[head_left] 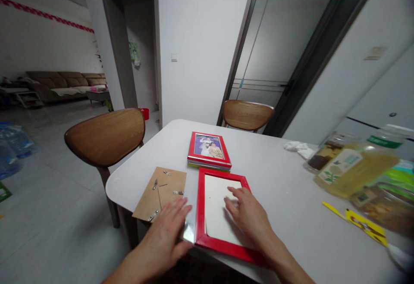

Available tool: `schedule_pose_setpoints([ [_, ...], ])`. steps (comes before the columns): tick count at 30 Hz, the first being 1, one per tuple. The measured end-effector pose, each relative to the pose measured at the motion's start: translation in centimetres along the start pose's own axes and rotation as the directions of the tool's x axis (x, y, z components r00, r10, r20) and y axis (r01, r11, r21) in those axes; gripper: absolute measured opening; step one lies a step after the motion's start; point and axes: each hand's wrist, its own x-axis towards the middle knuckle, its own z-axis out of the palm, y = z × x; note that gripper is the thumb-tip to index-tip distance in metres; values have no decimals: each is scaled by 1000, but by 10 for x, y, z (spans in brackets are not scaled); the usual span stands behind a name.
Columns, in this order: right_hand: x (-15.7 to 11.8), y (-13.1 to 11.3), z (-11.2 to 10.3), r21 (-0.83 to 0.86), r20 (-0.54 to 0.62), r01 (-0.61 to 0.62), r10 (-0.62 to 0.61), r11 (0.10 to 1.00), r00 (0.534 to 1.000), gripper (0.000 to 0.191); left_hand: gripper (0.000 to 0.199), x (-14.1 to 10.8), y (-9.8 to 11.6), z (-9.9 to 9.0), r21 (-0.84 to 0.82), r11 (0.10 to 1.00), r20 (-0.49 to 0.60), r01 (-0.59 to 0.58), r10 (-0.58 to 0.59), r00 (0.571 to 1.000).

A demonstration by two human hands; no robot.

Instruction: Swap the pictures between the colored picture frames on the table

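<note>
A red picture frame [201,206] lies flat at the table's near edge with a white sheet [216,202] inside its opening. Over the right part of that sheet is my right hand [250,215], fingers apart and slightly bent; whether the fingertips touch it I cannot tell. My left hand [170,232] is beside the frame's left edge, fingers spread, nothing held. Partly under its fingers shows a shiny pale strip [190,226], its kind unclear. Left of the frame, a brown backing board [170,180] with several metal clips and a thin strut lies partly behind my left hand.
Beyond the frame lies a stack topped by a red frame [228,158] holding a photo. Bottles and jars, including a yellow liquid jug [352,167], stand on the right near a yellow item [365,226]. Wooden chairs [106,135] stand at the table's left and far side.
</note>
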Motion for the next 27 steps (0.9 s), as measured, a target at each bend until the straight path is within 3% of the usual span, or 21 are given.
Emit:
schedule_pose_setpoints([
  [3, -12, -43, 7, 176, 56, 187, -199, 966, 978, 34, 67, -18, -42, -12, 139, 972, -86, 188, -177, 980],
  [6, -21, -86, 22, 208, 82, 314, -337, 926, 938, 32, 60, -27, -71, -15, 195, 947, -168, 256, -225, 960],
  [9, -24, -112, 40, 182, 94, 331, -351, 926, 932, 38, 51, -29, -85, -13, 168, 959, -219, 227, -188, 957],
  [12, -22, -120, 49, 222, 105, 302, -330, 927, 938, 37, 48, -25, -87, -14, 128, 969, -252, 211, -174, 952],
  [15, -19, -114, 43, 315, 85, 265, -305, 911, 949, 42, 47, -20, -76, -17, 88, 977, -275, 192, -162, 948],
  [19, -25, -81, 11, 386, 20, 254, -283, 887, 959, 51, 46, -8, -37, -13, 40, 996, -319, 86, -69, 945],
  [23, -39, -26, -20, 339, 69, 165, -200, 926, 977, 46, 42, 12, 10, 4, -35, 999, -210, -38, 29, 977],
  [27, -49, 16, -30, 256, 83, 71, -95, 964, 992, 43, 35, 33, 42, 22, -105, 989, -92, -102, 92, 992],
])
